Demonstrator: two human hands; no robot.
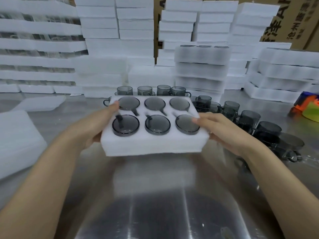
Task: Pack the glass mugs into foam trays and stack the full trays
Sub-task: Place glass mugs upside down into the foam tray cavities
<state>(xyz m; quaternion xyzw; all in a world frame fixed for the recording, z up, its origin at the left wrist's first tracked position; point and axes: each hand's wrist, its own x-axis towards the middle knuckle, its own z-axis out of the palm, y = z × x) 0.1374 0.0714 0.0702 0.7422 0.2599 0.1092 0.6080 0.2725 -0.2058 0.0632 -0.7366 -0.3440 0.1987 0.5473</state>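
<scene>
Head view: the left hand (pixel 96 130) and right hand (pixel 224 130) grip a foam tray (pixel 155 144) by its 2 short ends, fingers curled round the edges, thumbs on top. It is held above the desk (pixel 155 195), with a grey mug (pixel 125 125) in each of its 6 pockets. Loose mugs (pixel 250 116) stand to the right, tray stacks (pixel 202 69) behind.

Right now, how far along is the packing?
Done: all six slots of the tray hold mugs; a stack stands behind it, mug rims showing on top. In hand: left hand and right hand grip the tray's ends. Left: set it on a stack, then pack the loose mugs on the table.
</scene>
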